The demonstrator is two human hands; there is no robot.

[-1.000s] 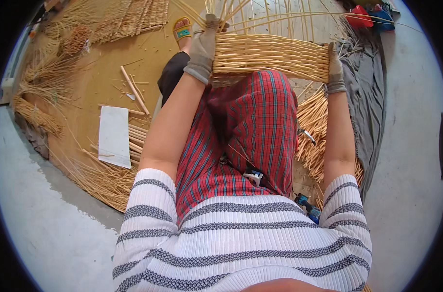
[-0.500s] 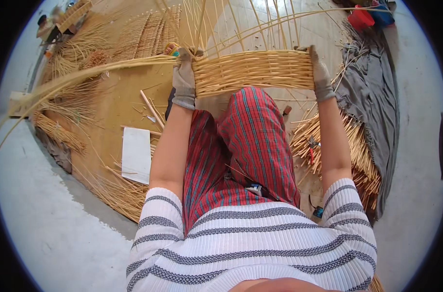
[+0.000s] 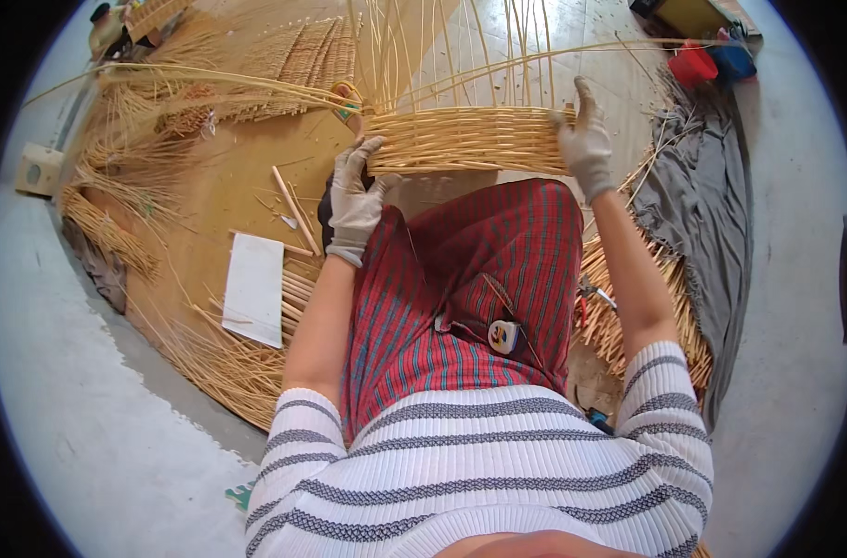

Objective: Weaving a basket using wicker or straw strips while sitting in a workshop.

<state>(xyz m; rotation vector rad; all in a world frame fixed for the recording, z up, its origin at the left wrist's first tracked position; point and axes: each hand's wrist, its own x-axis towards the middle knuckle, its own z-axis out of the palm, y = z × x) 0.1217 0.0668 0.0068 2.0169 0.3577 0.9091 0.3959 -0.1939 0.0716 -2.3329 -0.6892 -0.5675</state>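
A woven wicker panel [image 3: 470,141] stands crosswise beyond my knees, with long pale stakes [image 3: 456,56] rising from its far edge. Both my hands wear light grey work gloves. My left hand [image 3: 357,206] is at the panel's lower left corner, fingers stretched against the end and thumb apart. At the right end my right hand [image 3: 586,147] lies along the edge, its fingers extended upward and thumb near the weave. The panel's underside support is hidden. From its upper left corner a bundle of long rods [image 3: 228,82] sweeps left.
Cane bundles [image 3: 112,244] and a white sheet [image 3: 253,288] lie at left. Another woven piece [image 3: 303,70] is farther off. At right are cut sticks [image 3: 661,298], grey cloth [image 3: 698,205], and red [image 3: 692,65] and blue [image 3: 735,60] containers. A tape measure [image 3: 503,337] rests on my lap.
My left hand has slid down from the panel's upper left corner to its lower one. My right fingers have straightened at the right end. The long rods swung upward, and my knees shifted.
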